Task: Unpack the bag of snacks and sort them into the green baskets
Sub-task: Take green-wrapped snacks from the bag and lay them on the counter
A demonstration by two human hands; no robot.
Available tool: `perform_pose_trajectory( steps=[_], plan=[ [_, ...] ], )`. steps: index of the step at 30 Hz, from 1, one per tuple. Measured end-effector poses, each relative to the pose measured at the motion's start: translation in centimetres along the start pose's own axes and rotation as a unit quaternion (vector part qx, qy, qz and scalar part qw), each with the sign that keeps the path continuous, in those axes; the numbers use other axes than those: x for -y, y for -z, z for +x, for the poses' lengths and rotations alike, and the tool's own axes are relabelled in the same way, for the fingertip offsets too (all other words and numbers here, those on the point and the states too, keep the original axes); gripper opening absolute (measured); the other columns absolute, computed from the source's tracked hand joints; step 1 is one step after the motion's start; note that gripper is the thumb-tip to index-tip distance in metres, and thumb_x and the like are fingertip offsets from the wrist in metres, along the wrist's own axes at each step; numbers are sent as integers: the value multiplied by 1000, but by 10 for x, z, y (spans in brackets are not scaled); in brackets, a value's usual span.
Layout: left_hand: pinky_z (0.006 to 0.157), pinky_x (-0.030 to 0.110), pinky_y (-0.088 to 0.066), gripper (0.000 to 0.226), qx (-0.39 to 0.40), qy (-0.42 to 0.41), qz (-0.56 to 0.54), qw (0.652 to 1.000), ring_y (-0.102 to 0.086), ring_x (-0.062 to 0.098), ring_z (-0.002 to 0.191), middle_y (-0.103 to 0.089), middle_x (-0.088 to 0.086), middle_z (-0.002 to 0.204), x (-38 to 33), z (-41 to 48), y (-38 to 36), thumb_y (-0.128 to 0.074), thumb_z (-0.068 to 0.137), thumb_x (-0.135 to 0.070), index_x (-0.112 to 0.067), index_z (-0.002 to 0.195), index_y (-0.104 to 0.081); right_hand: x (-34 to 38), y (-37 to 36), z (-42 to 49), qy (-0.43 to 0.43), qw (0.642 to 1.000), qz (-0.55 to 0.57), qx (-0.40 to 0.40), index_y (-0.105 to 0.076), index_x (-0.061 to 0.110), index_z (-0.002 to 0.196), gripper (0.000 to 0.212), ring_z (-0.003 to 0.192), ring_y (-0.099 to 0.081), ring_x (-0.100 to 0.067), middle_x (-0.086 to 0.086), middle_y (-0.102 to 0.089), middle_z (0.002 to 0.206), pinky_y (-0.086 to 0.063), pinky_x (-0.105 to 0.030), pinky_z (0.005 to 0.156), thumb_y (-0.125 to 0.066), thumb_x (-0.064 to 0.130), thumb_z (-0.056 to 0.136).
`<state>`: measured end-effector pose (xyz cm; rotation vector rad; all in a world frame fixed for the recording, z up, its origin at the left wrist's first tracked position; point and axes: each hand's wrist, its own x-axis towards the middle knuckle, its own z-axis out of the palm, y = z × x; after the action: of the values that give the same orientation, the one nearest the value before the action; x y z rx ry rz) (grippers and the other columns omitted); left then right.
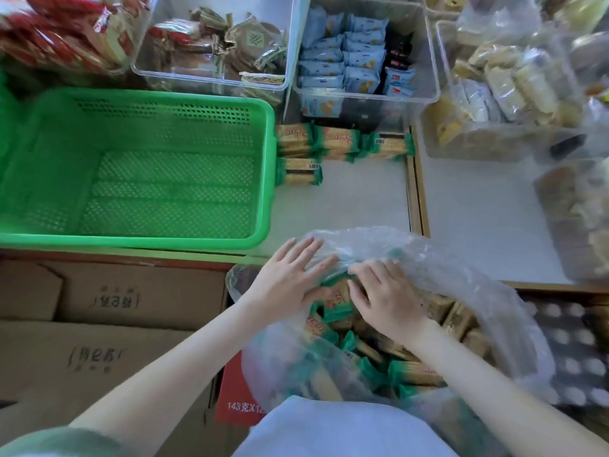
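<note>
A clear plastic bag [461,282] full of green-and-tan snack packs [412,371] sits at the shelf's front edge. My left hand [290,282] lies with straight, spread fingers on the bag's open mouth, touching the plastic and a pack. My right hand [385,298] reaches into the bag, its fingers curled over a pack with a red label [339,293]. To the left stands a green basket [263,179] with nothing in it. Several of the same snack packs [339,143] lie on the white shelf beside the basket's right wall.
Clear bins [290,54] of wrapped snacks line the back of the white shelf [362,199]. More bagged snacks [576,219] sit at the right. Cardboard boxes [108,324] and a red carton [234,394] stand below the shelf at the left.
</note>
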<state>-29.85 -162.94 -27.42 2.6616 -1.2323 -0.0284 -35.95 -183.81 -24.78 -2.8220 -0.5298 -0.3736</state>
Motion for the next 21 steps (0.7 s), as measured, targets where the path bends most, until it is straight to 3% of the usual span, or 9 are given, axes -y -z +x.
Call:
perform_pose_trajectory(
  steps=[4,7,10,13,18,21],
  plan=[
    [104,51,-38,56,8,31,15,999,-50,37,128,-54,21,136,0,-8,-2,-30,95,-52,-26,140,-51,33,-17,-30,-90,976,-9,198,-54,3,120,53,96,-60,-30,-13,-60,109,-54,-38,80,-67,40,83],
    [102,50,-41,52,9,47,10,999,-51,39,126,-55,22,135,-4,-14,-6,-40,94,-47,-27,141,-50,44,-23,-29,-175,942,-10,284,-43,2,133,65,116,-50,-33,-17,-49,130,-47,-40,93,-54,51,91],
    [104,52,-38,59,0,57,-17,998,-48,42,128,-51,26,137,-8,-20,-8,-65,90,-31,-25,145,-44,51,-27,-25,-202,942,-13,267,-35,6,131,65,115,-47,-29,-14,-46,130,-44,-36,90,-49,55,91],
    [102,53,-40,70,0,62,-25,998,-50,43,126,-53,27,134,-13,-24,-7,-75,82,-21,-22,145,-43,57,-29,-23,-224,941,-13,252,-36,5,127,68,111,-48,-27,-12,-49,124,-42,-35,88,-51,59,89],
    [100,52,-42,72,16,56,-37,998,-52,43,123,-53,26,133,-17,-33,-7,-70,82,-12,-17,147,-41,60,-24,-19,-264,927,8,265,-27,3,134,61,119,-41,-32,-16,-41,131,-37,-37,95,-57,35,91],
    [101,51,-41,66,18,45,-50,998,-51,42,123,-52,24,135,-19,-38,-7,-65,86,-12,-16,147,-40,55,-9,-26,-236,934,7,269,-23,10,139,63,121,-36,-35,-18,-36,135,-34,-41,98,-58,24,88]
  ],
)
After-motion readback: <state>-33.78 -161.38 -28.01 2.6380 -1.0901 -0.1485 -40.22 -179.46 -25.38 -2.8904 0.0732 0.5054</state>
